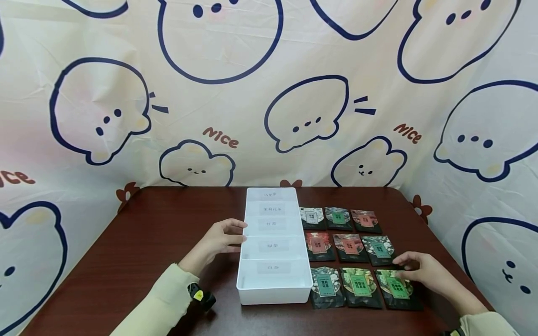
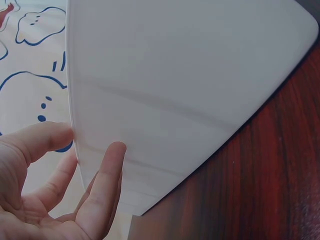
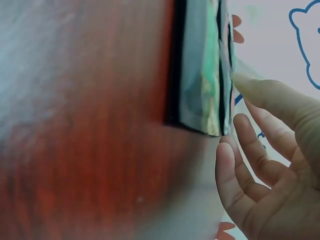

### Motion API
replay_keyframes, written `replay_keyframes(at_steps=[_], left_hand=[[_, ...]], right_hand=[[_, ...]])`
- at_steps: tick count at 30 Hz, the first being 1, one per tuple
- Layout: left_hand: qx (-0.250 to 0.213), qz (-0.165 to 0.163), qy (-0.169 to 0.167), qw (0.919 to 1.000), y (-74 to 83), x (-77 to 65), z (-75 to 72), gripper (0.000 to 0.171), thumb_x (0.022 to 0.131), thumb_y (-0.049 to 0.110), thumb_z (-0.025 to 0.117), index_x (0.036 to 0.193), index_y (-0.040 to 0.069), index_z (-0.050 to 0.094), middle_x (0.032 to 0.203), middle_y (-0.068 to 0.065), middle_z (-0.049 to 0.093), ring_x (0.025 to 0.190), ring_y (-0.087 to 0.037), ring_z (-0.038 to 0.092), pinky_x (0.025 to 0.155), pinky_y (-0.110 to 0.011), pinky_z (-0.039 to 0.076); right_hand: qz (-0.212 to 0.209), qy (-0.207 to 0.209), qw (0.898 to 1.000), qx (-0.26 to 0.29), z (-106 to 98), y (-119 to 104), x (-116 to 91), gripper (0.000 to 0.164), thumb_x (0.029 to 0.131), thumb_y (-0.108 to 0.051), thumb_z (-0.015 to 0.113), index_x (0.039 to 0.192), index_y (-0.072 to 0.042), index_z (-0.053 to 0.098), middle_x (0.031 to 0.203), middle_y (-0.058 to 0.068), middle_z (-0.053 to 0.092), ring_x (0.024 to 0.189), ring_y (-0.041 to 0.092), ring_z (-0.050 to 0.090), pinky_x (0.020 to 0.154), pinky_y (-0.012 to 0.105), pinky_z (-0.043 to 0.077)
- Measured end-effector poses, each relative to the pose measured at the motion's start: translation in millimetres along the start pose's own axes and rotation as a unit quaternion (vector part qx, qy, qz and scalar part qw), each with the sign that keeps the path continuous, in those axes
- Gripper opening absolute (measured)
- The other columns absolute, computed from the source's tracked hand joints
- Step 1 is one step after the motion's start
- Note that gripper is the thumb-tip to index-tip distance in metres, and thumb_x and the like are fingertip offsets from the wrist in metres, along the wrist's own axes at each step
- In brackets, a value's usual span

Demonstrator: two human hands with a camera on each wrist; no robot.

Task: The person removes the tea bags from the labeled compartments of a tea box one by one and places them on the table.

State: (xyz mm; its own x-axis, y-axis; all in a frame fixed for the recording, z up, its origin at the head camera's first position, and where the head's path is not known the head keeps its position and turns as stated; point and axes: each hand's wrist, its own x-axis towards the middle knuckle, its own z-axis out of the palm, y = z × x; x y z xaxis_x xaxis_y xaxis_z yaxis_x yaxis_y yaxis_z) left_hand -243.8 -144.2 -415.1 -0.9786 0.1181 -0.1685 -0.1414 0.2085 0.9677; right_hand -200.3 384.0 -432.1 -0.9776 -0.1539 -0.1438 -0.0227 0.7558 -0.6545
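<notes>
A long white divided box stands on the table, with a printed paper label in each of its several compartments. My left hand is at its left side, thumb and fingers loosely bent, fingertips right at the rim and outer wall. To the right of the box lie tea packets in three rows of three. My right hand is at the right edge of the front-right green tea packet. In the right wrist view, the thumb is at the edge of the packets, and the other fingers are loosely bent beside them.
Red tea packets and teal flowered packets fill much of the right side. The dark reddish-brown table reaches back to a cream cloth with cartoon drawings. A black wrist strap device sits on the left wrist.
</notes>
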Motion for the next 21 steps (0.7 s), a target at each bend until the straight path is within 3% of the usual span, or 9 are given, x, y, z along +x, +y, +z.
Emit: replay_keyframes(at_steps=[7, 11, 18, 21], left_hand=[[-0.003, -0.001, -0.001, 1.0000, -0.1, -0.5, -0.6, 0.037, 0.082, 0.006, 0.075, 0.117, 0.005, 0.062, 0.114, -0.018, 0.058, 0.085, -0.023, 0.066, 0.077, -0.044, 0.060], [-0.005, 0.003, -0.005, 1.0000, 0.1, -0.7, -0.9, 0.036, 0.083, 0.006, 0.074, 0.116, 0.005, 0.062, 0.114, -0.018, 0.058, 0.085, -0.023, 0.067, 0.077, -0.043, 0.060], [-0.001, 0.017, -0.037, 0.9992, 2.6, -1.6, -5.9, 0.033, 0.089, 0.011, 0.068, 0.121, 0.006, 0.059, 0.121, -0.020, 0.057, 0.094, -0.025, 0.066, 0.080, -0.046, 0.059], [0.017, 0.035, -0.034, 0.9987, 8.3, -2.4, -12.7, 0.031, 0.094, 0.015, 0.063, 0.123, 0.006, 0.058, 0.123, -0.021, 0.056, 0.102, -0.031, 0.063, 0.082, -0.049, 0.058]], right_hand=[[-0.033, 0.001, 0.998, 0.057, -7, -15, 10, 0.041, 0.087, -0.023, 0.072, 0.118, 0.002, 0.061, 0.105, 0.013, 0.065, 0.081, 0.007, 0.059, 0.065, 0.030, 0.055], [-0.073, 0.011, 0.994, 0.078, -13, -40, 18, 0.038, 0.092, -0.025, 0.066, 0.120, 0.000, 0.060, 0.108, 0.014, 0.065, 0.083, 0.016, 0.063, 0.068, 0.034, 0.056], [-0.159, 0.023, 0.980, 0.113, -18, -85, 41, 0.027, 0.096, -0.026, 0.060, 0.117, -0.008, 0.061, 0.110, -0.006, 0.065, 0.091, 0.011, 0.063, 0.074, 0.032, 0.058], [-0.181, 0.023, 0.975, 0.122, -18, -108, 52, 0.027, 0.097, -0.027, 0.059, 0.117, -0.009, 0.061, 0.106, -0.001, 0.065, 0.090, 0.013, 0.064, 0.075, 0.032, 0.058]])
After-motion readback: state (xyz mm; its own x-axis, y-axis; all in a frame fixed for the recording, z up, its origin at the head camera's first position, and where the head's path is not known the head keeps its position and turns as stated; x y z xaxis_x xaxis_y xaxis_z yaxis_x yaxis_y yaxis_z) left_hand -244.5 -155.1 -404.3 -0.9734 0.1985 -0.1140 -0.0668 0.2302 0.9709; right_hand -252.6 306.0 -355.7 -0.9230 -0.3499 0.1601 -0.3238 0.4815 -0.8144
